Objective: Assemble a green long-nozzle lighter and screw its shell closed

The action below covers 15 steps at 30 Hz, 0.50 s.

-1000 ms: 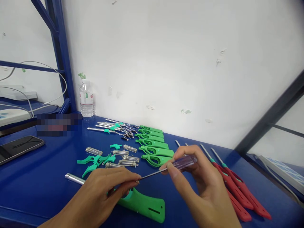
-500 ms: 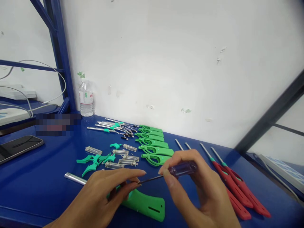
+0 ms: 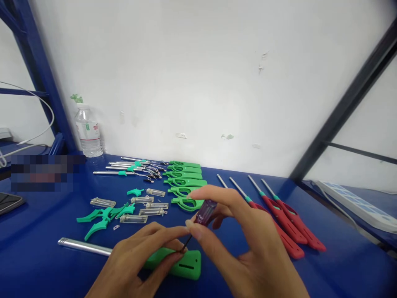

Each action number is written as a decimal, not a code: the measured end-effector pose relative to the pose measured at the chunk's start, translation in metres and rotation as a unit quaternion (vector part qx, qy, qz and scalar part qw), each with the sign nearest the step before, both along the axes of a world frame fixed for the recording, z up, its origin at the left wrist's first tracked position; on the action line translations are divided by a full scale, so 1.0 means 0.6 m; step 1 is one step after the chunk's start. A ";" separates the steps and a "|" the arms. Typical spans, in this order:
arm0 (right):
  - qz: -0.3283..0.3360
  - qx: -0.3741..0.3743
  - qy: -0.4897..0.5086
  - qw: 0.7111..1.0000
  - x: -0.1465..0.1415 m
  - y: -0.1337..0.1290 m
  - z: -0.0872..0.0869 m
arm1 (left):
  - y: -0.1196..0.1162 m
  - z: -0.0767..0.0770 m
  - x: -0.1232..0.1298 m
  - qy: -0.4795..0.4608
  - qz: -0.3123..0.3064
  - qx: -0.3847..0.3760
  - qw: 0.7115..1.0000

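A green stick lighter (image 3: 190, 265) with a long metal tube (image 3: 83, 245) lies on the blue table in front of me. My left hand (image 3: 144, 258) is closed over its handle, thumb and fingertips together at the screwdriver's tip. Whether a small screw sits between those fingertips I cannot tell. Between thumb and fingers, my right hand (image 3: 238, 236) grips a screwdriver (image 3: 206, 212) with a clear purple handle. Its thin dark shaft slants down to the green handle.
Beyond my hands lie green handle shells (image 3: 186, 182), metal tubes with wires (image 3: 124, 167), clear fuel tanks (image 3: 133, 218) and teal triggers (image 3: 105, 213). Red stick lighters (image 3: 288, 223) are at right. A water bottle (image 3: 88, 132) stands by the wall, a phone (image 3: 9, 203) at far left.
The screwdriver has tilted from nearly flat to steeper, its tip now down at the green handle. My right hand has come closer to my left. The camera view has turned right.
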State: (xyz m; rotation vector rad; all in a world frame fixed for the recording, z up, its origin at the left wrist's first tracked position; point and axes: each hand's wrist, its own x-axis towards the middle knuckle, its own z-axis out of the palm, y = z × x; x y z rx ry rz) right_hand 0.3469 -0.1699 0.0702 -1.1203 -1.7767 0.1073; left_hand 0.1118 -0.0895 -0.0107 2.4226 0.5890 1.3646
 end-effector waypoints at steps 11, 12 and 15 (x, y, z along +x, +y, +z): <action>-0.050 -0.054 -0.077 0.994 0.031 -0.017 0.016 | 0.008 -0.069 0.021 0.095 -0.037 -0.010 0.995; -0.050 -0.062 -0.078 0.994 0.031 -0.017 0.016 | 0.007 -0.072 0.022 0.097 -0.041 -0.011 0.994; -0.048 -0.074 -0.076 0.993 0.028 -0.015 0.015 | 0.007 -0.074 0.028 0.096 -0.051 -0.012 0.994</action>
